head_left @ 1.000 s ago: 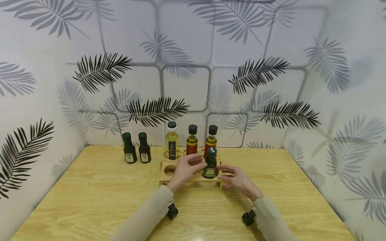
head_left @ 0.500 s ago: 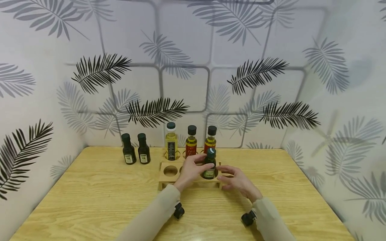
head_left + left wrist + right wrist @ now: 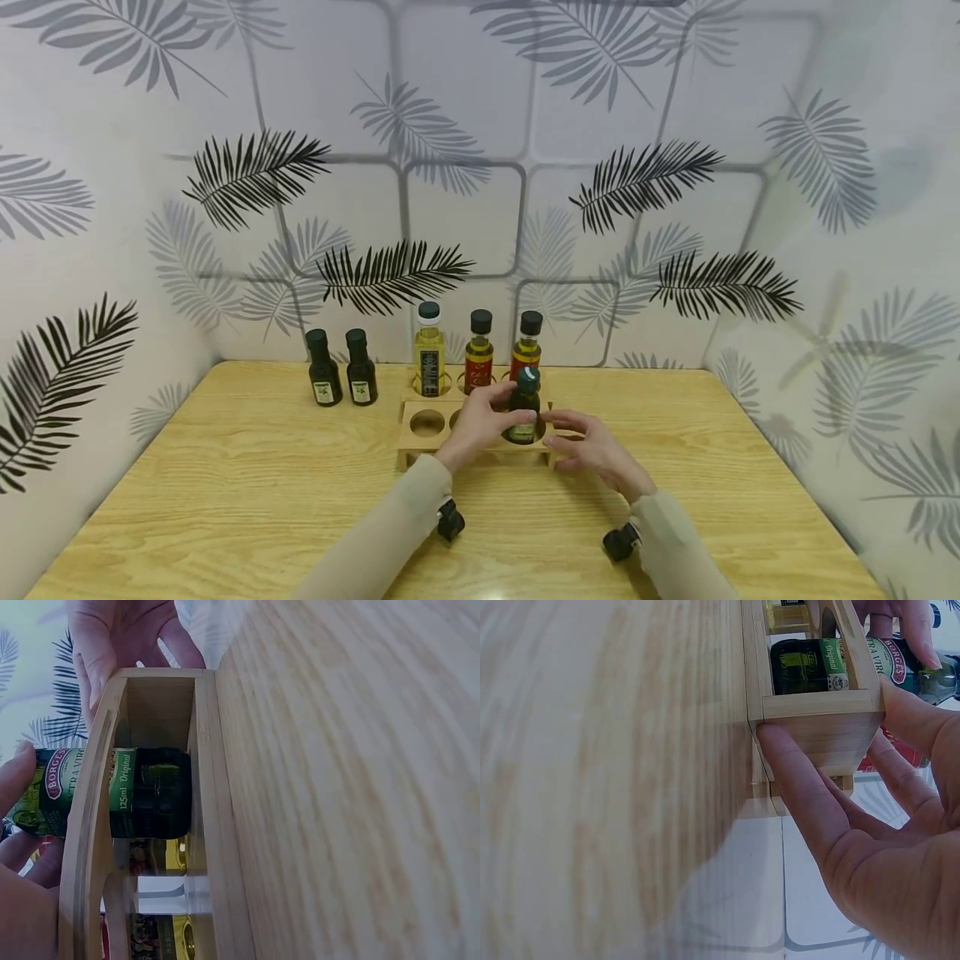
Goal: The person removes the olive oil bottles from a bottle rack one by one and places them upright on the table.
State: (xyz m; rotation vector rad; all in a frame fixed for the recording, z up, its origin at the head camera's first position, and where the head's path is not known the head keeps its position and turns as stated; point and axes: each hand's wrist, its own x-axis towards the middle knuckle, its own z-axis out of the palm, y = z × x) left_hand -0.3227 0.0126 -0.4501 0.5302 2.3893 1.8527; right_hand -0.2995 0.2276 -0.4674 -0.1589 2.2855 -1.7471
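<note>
My left hand (image 3: 480,421) holds a small dark green olive oil bottle (image 3: 522,431), thumb across its front. The bottle stands in the front-row right hole of a wooden two-tier bottle rack (image 3: 465,455); in the left wrist view its base shows below the rack's top board, and its label reads "Borges". My right hand (image 3: 596,454) touches the rack's right end. In the right wrist view its thumb is at the top board's edge and a fairly straight finger lies against the lower corner. The front-left hole is bare; my left hand partly covers the middle one.
In the rack's back row stand a pale yellow oil bottle (image 3: 430,358) and two red-labelled oil bottles (image 3: 478,362). Two dark bottles (image 3: 324,375) stand on the wooden table (image 3: 262,500) to the left. A leaf-patterned wall (image 3: 465,217) rises behind.
My left hand has slid right, and its thumb has moved from the bottle's left side to across its front. The right hand and rack stay in place.
</note>
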